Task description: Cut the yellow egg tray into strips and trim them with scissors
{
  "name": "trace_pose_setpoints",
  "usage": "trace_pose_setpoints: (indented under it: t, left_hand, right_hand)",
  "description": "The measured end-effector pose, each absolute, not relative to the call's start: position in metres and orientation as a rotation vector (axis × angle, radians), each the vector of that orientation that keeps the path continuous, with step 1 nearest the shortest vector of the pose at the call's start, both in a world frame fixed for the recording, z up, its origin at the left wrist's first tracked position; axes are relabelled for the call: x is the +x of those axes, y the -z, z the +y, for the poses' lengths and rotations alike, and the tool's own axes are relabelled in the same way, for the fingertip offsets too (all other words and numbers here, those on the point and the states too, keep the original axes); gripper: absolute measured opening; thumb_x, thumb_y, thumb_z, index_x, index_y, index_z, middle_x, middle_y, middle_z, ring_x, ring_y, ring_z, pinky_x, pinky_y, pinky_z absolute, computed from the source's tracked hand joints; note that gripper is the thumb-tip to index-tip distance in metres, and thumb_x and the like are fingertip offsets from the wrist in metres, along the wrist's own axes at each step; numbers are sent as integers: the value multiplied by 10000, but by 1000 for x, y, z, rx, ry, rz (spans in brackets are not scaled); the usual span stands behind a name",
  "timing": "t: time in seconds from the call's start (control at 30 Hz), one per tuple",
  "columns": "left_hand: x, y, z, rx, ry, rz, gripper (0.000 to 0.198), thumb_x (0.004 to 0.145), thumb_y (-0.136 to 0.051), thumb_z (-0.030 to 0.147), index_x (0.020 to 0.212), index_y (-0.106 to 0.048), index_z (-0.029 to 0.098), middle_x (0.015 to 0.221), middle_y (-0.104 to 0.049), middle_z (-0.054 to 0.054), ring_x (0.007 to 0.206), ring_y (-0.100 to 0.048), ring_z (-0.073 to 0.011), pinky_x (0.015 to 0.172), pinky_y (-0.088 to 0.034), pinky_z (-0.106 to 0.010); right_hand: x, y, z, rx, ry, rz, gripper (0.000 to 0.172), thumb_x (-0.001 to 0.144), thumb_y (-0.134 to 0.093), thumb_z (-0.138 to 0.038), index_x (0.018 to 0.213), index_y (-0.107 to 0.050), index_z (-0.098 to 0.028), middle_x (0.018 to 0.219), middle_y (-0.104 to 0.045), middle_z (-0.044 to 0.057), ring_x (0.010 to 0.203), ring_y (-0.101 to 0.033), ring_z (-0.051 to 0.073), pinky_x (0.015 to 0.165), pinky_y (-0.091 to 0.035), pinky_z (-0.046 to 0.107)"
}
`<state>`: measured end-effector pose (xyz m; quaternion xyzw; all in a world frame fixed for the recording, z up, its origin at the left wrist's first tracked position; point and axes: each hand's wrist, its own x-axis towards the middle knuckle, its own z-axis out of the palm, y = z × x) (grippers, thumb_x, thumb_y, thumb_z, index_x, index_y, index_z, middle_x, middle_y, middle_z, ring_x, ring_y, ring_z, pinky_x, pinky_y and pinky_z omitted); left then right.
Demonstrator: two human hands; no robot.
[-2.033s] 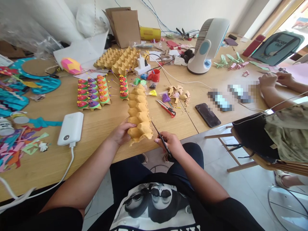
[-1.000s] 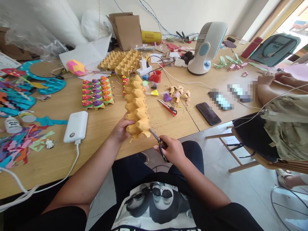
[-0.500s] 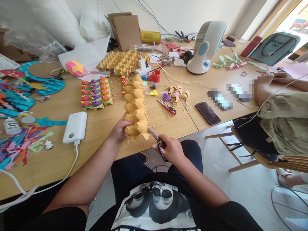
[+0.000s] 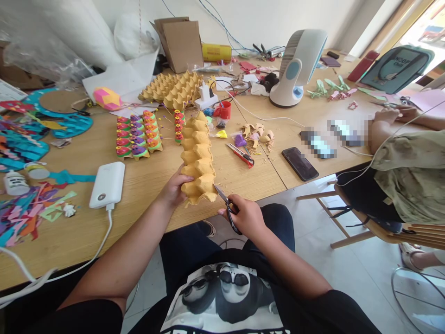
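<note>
My left hand (image 4: pixel 173 188) grips the near end of a long yellow strip of egg carton (image 4: pixel 197 153), holding it raised over the table's front edge. In my right hand (image 4: pixel 243 216) are black-handled scissors (image 4: pixel 225 204), fingers through the loops. Their blades point up-left and touch the strip's near right corner. Painted egg-carton pieces (image 4: pixel 137 134) in pink, purple, orange and green stand in rows behind my left hand.
On the wooden table (image 4: pixel 146 181) lie a white power bank (image 4: pixel 107 184) with cable, a stack of egg trays (image 4: pixel 172 88), a red utility knife (image 4: pixel 241 155), a black phone (image 4: pixel 299 163), a white fan (image 4: pixel 295 65) and paper scraps (image 4: pixel 24 213). Another person (image 4: pixel 406 153) sits at the right.
I lifted the carton strip and turned it slightly left. My right hand brought the scissors from beside the strip up to its near right corner.
</note>
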<state>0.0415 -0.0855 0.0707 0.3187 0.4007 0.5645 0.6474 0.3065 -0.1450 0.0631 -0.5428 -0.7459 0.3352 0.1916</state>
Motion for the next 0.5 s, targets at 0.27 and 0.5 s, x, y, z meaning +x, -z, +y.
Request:
trace_pose_setpoints:
  t: [0.27,0.5]
  left_hand:
    - [42,-68,-85,692,-1288,914,903,677,-898,171,1557,-704,228,1151,-885,-52,1041,-863,-279,804,-688,-288]
    - [42,-67,-85,710,-1281,909,881,674,-898,177,1535,-712,216,1147,-890,-59,1008,-867,-282,780,-695,-295]
  right_hand:
    - [307,-65,-144,-1518,-939,-2113,295,1043,-835,-558,1124,-790,-278,809,-795,24,762,-710,225,690,-360,287]
    - [306,-67,-144,-1532,-939,-2124,289,1041,-849,-554,1114,-792,-281,810,-796,25,773,-717,231,697,-353,290]
